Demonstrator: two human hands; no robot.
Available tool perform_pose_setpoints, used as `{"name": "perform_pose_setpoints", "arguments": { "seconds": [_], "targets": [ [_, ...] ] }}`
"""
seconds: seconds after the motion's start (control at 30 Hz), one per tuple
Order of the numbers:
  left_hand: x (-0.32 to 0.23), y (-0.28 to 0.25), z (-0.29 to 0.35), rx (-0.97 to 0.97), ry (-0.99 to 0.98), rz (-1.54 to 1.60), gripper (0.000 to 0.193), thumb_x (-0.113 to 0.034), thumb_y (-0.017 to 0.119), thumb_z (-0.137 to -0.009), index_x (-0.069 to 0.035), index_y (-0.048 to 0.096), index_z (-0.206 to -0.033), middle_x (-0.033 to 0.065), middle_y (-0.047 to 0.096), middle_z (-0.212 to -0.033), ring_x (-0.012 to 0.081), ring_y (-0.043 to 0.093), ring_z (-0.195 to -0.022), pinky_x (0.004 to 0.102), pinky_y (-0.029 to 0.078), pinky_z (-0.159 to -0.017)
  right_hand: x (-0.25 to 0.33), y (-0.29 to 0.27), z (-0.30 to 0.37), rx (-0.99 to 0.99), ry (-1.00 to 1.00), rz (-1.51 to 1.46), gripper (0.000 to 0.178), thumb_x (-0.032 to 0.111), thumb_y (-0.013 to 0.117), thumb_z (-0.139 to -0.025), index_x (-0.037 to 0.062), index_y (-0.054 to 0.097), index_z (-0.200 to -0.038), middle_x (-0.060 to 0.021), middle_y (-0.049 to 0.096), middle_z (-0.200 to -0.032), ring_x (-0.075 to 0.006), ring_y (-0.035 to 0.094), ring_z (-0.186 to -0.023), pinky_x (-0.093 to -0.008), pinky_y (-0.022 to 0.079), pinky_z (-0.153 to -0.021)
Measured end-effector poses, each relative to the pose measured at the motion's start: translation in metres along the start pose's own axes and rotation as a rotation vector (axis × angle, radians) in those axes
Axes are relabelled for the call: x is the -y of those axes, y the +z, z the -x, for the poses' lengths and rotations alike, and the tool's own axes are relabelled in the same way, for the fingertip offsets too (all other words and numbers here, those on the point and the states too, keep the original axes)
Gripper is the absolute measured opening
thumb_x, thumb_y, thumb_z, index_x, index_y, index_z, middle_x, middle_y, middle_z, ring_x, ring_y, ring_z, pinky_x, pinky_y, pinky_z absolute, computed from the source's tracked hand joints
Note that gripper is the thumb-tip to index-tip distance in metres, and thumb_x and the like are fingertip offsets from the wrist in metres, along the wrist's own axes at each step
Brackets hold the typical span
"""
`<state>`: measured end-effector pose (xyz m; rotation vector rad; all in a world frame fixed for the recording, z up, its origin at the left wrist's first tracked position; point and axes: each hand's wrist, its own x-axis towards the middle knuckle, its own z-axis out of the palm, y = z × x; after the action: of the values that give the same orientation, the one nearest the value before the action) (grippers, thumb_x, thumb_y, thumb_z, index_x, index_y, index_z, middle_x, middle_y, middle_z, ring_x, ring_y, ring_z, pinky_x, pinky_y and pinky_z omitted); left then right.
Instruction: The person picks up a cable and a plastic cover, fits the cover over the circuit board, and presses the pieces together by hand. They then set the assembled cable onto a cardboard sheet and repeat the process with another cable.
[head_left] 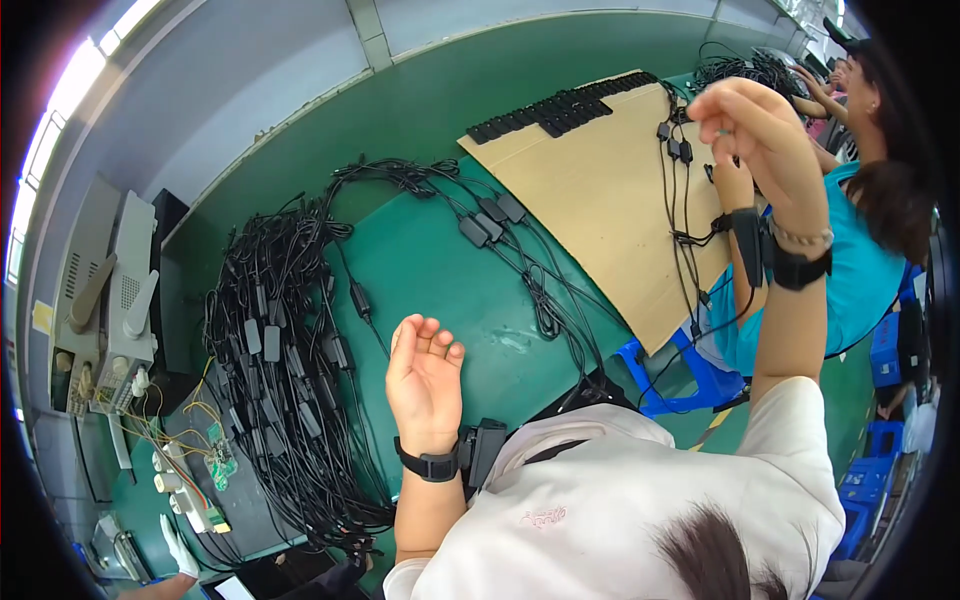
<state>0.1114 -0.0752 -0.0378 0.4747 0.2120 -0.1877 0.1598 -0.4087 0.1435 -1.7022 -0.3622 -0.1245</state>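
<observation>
My left hand (427, 385) is raised palm up over the green table, its fingers loosely bent and apart, with nothing in it. Just beyond it, a thin black cable with an inline box (360, 298) runs out of a big heap of black cables (290, 370) to its left. My right hand (760, 125) is lifted high at the right, near the cardboard sheet's far corner. Its fingers are curved with a gap to the thumb, and no held thing shows. Between my hands, a bundle of black cables with small boxes (480, 228) trails toward my lap.
Flat black pieces (550, 110) lie in rows on the cardboard sheet (590, 190). Grey bench instruments (125, 290) and a green circuit board (220, 455) with thin wires stand at left. A co-worker in teal (870, 270) sits at right by a blue stool (690, 385). A gloved hand (178, 548) shows lower left.
</observation>
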Motion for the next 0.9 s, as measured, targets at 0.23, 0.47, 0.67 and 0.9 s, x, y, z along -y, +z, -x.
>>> {"name": "perform_pose_setpoints", "arguments": {
  "seconds": [0.23, 0.47, 0.67, 0.9],
  "targets": [
    [-0.002, -0.014, -0.003, -0.059, 0.035, 0.049, 0.013, -0.022, 0.052, -0.088, -0.009, 0.052, -0.086, 0.0021, 0.055, -0.083, 0.0139, 0.051, -0.074, 0.0285, 0.041, -0.066, -0.121, 0.018, -0.104, 0.026, 0.402, 0.868, 0.020, 0.019, 0.059, -0.077, 0.0011, 0.065, -0.082, -0.0046, 0.060, -0.069, -0.0117, 0.056, -0.062, -0.0236, 0.046, -0.053],
    [-0.004, -0.015, -0.006, -0.142, 0.035, 0.019, 0.008, -0.017, 0.054, -0.086, -0.009, 0.052, -0.085, 0.0023, 0.055, -0.082, 0.0138, 0.051, -0.073, 0.0273, 0.041, -0.068, -0.162, 0.103, -0.131, 0.386, 0.098, 1.000, 0.020, 0.017, 0.062, -0.072, -0.0005, 0.066, -0.082, -0.0127, 0.062, -0.070, -0.0199, 0.059, -0.062, -0.0302, 0.047, -0.059],
    [-0.005, -0.013, -0.005, -0.159, -0.016, 0.003, 0.011, -0.018, 0.054, -0.086, -0.007, 0.052, -0.087, 0.0031, 0.054, -0.082, 0.0139, 0.050, -0.072, 0.0269, 0.041, -0.068, -0.162, 0.153, -0.121, 0.429, 0.062, 0.953, 0.017, 0.016, 0.063, -0.070, -0.0004, 0.065, -0.074, -0.0140, 0.062, -0.068, -0.0235, 0.059, -0.063, -0.0321, 0.047, -0.062],
    [-0.005, -0.015, -0.004, -0.140, -0.034, 0.017, 0.013, -0.020, 0.049, -0.089, -0.008, 0.051, -0.084, 0.0026, 0.052, -0.081, 0.0147, 0.048, -0.072, 0.0280, 0.040, -0.067, -0.201, 0.141, -0.150, 0.437, 0.073, 1.275, 0.018, 0.017, 0.063, -0.071, -0.0007, 0.062, -0.069, -0.0132, 0.060, -0.065, -0.0237, 0.058, -0.058, -0.0332, 0.047, -0.058]
  ]
}}
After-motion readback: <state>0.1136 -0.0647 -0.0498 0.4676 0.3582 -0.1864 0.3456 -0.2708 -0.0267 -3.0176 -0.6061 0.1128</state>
